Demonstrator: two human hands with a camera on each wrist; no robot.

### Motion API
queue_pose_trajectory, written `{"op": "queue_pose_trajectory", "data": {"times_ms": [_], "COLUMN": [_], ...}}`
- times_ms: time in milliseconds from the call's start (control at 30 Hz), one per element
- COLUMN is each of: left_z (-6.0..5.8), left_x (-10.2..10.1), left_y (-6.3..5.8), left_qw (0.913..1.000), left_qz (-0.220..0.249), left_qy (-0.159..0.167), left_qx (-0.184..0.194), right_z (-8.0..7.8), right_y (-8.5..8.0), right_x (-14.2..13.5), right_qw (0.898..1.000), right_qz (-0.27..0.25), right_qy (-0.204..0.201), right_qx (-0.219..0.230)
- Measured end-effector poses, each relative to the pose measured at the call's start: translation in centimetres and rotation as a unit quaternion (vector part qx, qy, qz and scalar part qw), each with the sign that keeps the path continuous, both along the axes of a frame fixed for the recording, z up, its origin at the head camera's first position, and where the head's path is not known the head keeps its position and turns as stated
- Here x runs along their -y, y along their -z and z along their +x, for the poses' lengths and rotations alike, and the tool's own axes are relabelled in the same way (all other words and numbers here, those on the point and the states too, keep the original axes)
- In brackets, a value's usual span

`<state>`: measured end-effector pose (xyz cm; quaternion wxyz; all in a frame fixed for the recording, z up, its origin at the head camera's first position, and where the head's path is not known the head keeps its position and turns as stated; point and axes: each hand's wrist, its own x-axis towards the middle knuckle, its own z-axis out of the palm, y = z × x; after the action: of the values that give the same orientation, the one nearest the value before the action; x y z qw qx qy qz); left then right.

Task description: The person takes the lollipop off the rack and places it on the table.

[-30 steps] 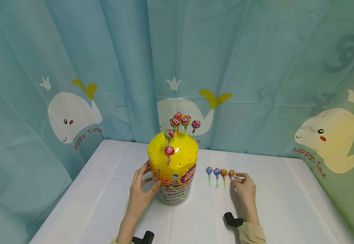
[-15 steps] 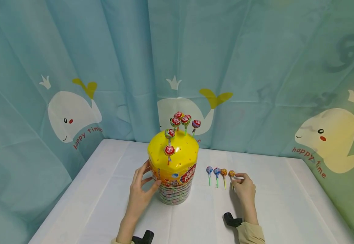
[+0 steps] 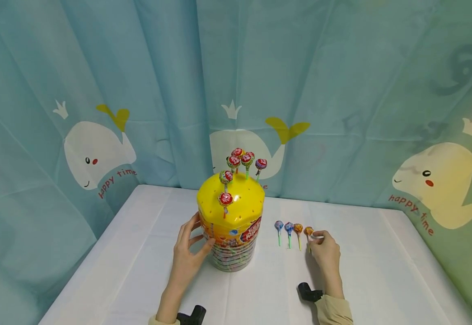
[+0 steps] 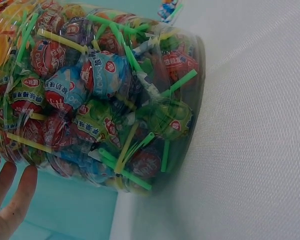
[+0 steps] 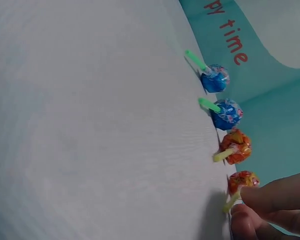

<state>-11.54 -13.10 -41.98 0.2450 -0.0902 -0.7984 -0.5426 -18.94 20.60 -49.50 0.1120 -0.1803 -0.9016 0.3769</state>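
while left grip [image 3: 187, 258] holds jar [image 3: 236, 243], right grip [image 3: 327, 253] pinches lollipop [image 3: 308, 230]

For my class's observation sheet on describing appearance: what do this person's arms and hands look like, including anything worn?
The left hand and right hand are both ungloved. The right sleeve is plain beige; only a sliver of the left sleeve shows, also beige. A black angular device sits by the right wrist, a similar black device by the left.

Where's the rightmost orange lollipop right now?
In the head view, the rightmost orange lollipop is right of the tub, just beyond the other orange one; the right hand pinches its stick.
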Motion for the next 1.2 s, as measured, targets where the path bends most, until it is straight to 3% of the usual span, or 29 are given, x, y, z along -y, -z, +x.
{"op": "queue_pose_trajectory", "data": {"times_ms": [267,500,633,733,967,1200], "left_z": [0.0,0.1,0.1,-0.1,-1.4,-1.5], "left_x": [0.1,0.1,0.0,0.1,0.5,0.9], "left_y": [0.0,0.1,-0.1,0.3,2.9,3.3], "left_qw": [1.0,1.0,1.0,1.0,1.0,0.9999], "left_qz": [-0.004,-0.002,-0.003,-0.002,-0.001,0.004], "left_qy": [0.0,0.0,0.002,0.002,-0.001,0.009], "left_qx": [-0.001,-0.004,-0.002,0.003,0.008,-0.005], "right_z": [0.5,1.2,1.7,2.0,3.2,4.6], "right_y": [-1.5,-4.3,-6.1,-7.2,-9.5,-12.0], "right_x": [0.3,1.9,3.2,4.5,7.3,10.2], "right_qw": [0.999,0.996,0.99,0.983,0.959,0.927], "right_qz": [0.01,0.006,-0.008,-0.02,-0.072,-0.11], "right_qy": [0.002,-0.014,-0.024,-0.034,-0.09,-0.153], "right_qx": [-0.034,-0.085,-0.135,-0.178,-0.261,-0.325]}}
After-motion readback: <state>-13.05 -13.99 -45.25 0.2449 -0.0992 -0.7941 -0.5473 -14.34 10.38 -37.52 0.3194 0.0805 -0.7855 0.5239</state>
